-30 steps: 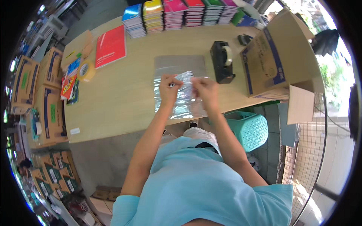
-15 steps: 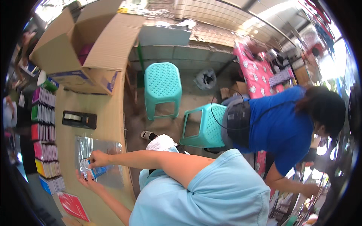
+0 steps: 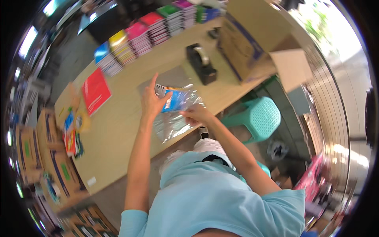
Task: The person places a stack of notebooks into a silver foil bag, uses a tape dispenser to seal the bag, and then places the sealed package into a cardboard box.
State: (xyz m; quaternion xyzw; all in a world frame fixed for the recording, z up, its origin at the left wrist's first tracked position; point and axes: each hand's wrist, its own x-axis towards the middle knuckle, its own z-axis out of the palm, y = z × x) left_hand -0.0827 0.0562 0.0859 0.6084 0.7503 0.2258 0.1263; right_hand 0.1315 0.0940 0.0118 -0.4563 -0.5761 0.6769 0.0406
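Note:
A small blue spiral notebook (image 3: 172,101) lies at a clear plastic bag (image 3: 169,125) on the table, its wire binding toward the far side; glare hides how far it is inside. My left hand (image 3: 150,102) grips its left edge, thumb over the blue face and index finger stretched away from me; the other fingers are hidden. Curled fingers of my right hand (image 3: 196,115) pinch the bag's right side. Beneath the bag's far part is a flat grey sheet (image 3: 173,76).
Notebook stacks (image 3: 138,36) in several colours line the table's (image 3: 118,152) far edge. A black tape dispenser (image 3: 202,65) and an open cardboard box (image 3: 241,49) stand right of the bag. Left lies a red notebook (image 3: 96,91). A turquoise stool (image 3: 265,118) is beside the table.
My view has swung toward the table, and the co-worker in blue is no longer plainly seen. My left hand is now at the notebook's left edge, my right at the bag's right side.

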